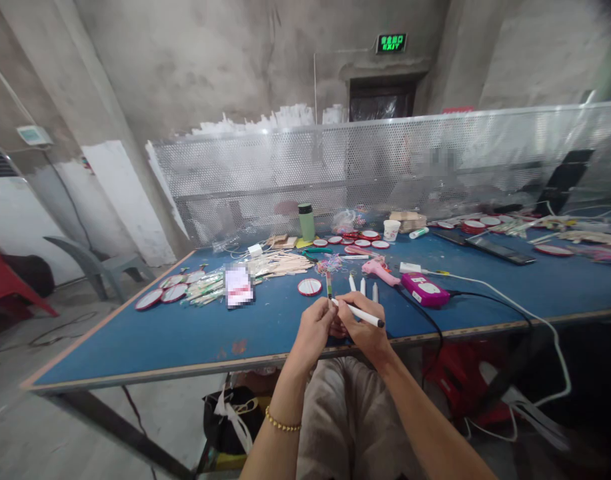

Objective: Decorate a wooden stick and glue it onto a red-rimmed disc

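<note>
Near the table's front edge, my left hand (pixel 313 328) pinches a narrow flat stick (pixel 329 283), held upright with a green and brownish coloured part showing. My right hand (pixel 365 330) grips a white marker pen (pixel 361 313) with a black end, slanting down to the right. The marker's tip meets the stick close to my left fingers, which partly hide it. Just beyond my hands lie several white marker pens (pixel 363 289) and a round white disc (pixel 309 287) with a red rim.
A pink glue gun (pixel 381 271) and a purple box (pixel 424 289) with cables lie to the right. Wooden sticks (pixel 288 264) and more discs (pixel 174 292) spread leftward. A green bottle (pixel 306 223) and a paper cup (pixel 391 230) stand near the perforated metal screen (pixel 265 167).
</note>
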The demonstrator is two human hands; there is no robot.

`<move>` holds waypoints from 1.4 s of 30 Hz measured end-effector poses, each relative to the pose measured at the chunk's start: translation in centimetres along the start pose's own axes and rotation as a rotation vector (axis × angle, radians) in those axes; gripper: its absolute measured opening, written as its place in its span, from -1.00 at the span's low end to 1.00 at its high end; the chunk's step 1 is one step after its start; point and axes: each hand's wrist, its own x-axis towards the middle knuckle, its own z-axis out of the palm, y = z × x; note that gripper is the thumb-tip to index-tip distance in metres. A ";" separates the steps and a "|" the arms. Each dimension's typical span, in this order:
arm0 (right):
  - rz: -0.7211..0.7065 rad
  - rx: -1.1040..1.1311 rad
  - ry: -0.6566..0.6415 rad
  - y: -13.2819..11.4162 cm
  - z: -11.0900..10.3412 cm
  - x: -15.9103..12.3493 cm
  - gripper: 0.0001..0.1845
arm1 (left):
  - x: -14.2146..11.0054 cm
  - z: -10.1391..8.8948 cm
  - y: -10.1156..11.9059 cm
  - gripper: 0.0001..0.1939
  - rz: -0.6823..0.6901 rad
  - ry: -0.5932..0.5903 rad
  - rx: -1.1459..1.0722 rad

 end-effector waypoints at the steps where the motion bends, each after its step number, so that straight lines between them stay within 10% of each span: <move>1: 0.000 -0.002 0.003 0.0 0.0 0.0 -0.80 | 0.0 0.0 0.0 -0.55 -0.002 -0.001 0.000; 42: -0.026 0.002 0.039 -0.1 -0.1 0.1 -0.80 | -0.1 0.1 0.2 -0.53 -0.015 -0.012 -0.013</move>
